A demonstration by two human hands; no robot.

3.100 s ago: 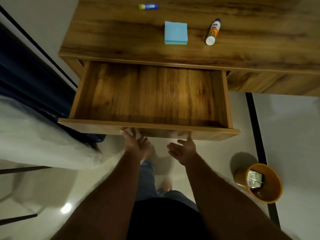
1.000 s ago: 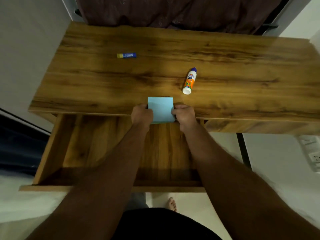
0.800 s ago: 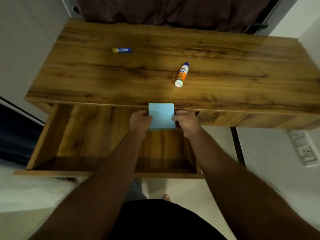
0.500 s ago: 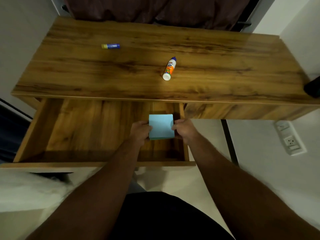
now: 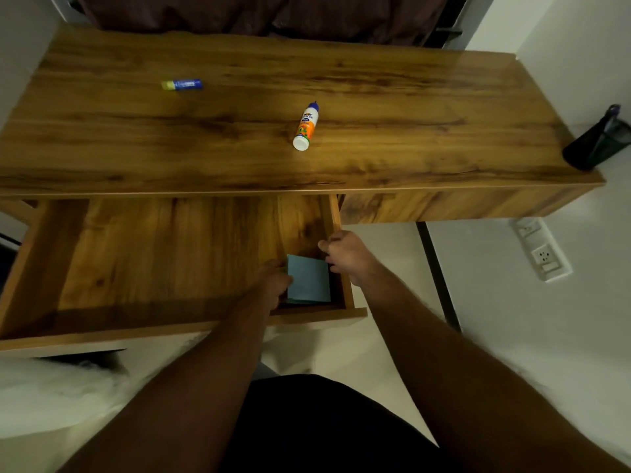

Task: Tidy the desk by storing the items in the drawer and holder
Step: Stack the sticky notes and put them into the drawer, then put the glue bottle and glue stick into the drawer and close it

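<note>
A blue pad of sticky notes (image 5: 309, 279) lies in the front right corner of the open wooden drawer (image 5: 164, 254). My left hand (image 5: 275, 281) still touches its left edge, fingers curled on it. My right hand (image 5: 345, 256) hovers over the drawer's right wall, just off the pad's right edge, fingers loosely curled. On the desk top (image 5: 409, 131) lie a white glue bottle with an orange label (image 5: 305, 127) and a small blue and yellow glue stick (image 5: 182, 84). A black mesh holder (image 5: 596, 145) stands at the desk's right end with something dark in it.
A dark curtain (image 5: 273, 15) hangs behind the desk. White walls close both ends. A wall socket (image 5: 543, 254) sits low on the right. A white cloth surface (image 5: 51, 394) lies below the drawer at the left.
Both hands carried the blue pad off the desk edge and down into the drawer's front right corner. The right hand has come off the pad. The view shifted right, showing the holder.
</note>
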